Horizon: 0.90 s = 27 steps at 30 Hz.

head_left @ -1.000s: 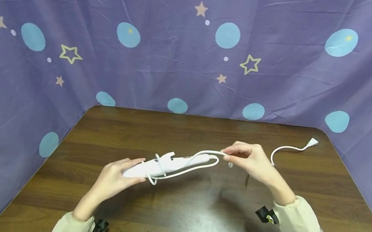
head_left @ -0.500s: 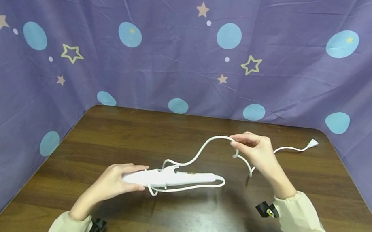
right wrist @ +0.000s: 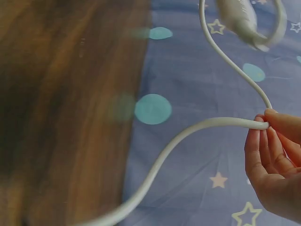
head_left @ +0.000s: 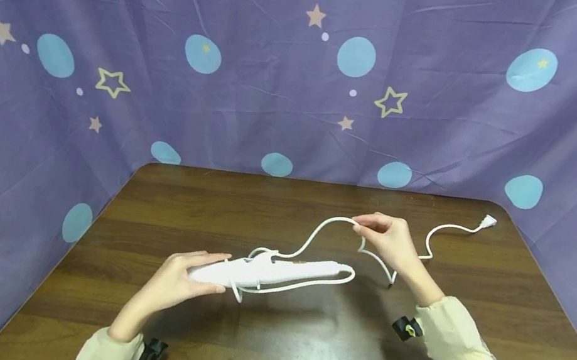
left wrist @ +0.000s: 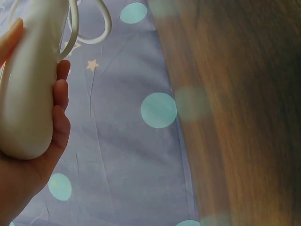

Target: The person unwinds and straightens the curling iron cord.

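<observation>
A long white handheld electric appliance (head_left: 278,273) with a rounded, wider end is held tilted over the table. My left hand (head_left: 171,278) grips that wide end, the thumb on the near side and the fingers opposite. In the left wrist view, its smooth body (left wrist: 33,84) fills the palm. The white cord (head_left: 338,218) leaves the narrow end, loops back and winds around the body by a small hook-like part. My right hand (head_left: 389,241) pinches the cord between thumb and fingertips, as the right wrist view shows at the fingers (right wrist: 254,150). Its exact kind does not show.
Beyond the right hand, loose cord runs over the brown wooden table (head_left: 193,202) to a white plug (head_left: 488,222) at the far right corner. A purple patterned curtain (head_left: 255,104) hangs behind the table's back edge and along both sides.
My right hand has lifted the cord away from the appliance, freeing a wide arc, then dipped slightly. The left hand keeps its grip while the narrow end has lowered and shifted right.
</observation>
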Each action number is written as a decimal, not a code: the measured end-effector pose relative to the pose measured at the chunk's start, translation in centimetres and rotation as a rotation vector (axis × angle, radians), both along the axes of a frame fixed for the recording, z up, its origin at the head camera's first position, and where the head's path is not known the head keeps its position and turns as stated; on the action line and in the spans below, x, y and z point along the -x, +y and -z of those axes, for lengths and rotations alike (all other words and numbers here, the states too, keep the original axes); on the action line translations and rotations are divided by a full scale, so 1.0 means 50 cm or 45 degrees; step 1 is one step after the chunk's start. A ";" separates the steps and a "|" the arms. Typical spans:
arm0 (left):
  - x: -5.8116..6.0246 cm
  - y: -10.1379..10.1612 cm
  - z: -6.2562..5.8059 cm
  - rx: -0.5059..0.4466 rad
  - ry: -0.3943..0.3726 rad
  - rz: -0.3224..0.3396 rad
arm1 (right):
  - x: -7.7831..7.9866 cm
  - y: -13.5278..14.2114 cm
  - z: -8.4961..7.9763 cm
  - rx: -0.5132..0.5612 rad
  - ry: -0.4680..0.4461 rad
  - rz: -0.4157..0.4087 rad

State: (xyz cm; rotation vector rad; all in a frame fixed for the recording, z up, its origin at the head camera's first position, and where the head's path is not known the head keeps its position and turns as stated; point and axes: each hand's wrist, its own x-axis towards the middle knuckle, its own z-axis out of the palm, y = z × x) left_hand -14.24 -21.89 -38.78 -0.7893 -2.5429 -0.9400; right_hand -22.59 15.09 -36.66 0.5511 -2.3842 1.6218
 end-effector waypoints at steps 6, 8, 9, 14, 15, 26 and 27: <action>0.004 -0.003 0.004 -0.038 0.027 -0.119 | -0.001 0.001 0.033 -0.048 -0.023 -0.075; 0.006 -0.005 0.006 -0.047 0.050 -0.137 | -0.003 0.002 0.042 -0.096 -0.037 -0.101; 0.007 -0.005 0.006 -0.050 0.068 -0.146 | -0.004 0.002 0.046 -0.114 -0.050 -0.113; 0.010 -0.006 0.004 -0.041 0.132 -0.182 | -0.006 0.008 0.067 -0.217 -0.062 -0.164; 0.010 -0.006 0.004 -0.034 0.139 -0.190 | -0.007 0.009 0.070 -0.236 -0.071 -0.167; 0.012 -0.007 0.002 -0.004 0.174 -0.259 | -0.012 0.022 0.096 -0.317 -0.180 -0.262; 0.013 -0.008 0.002 -0.004 0.172 -0.269 | -0.012 0.024 0.099 -0.326 -0.186 -0.273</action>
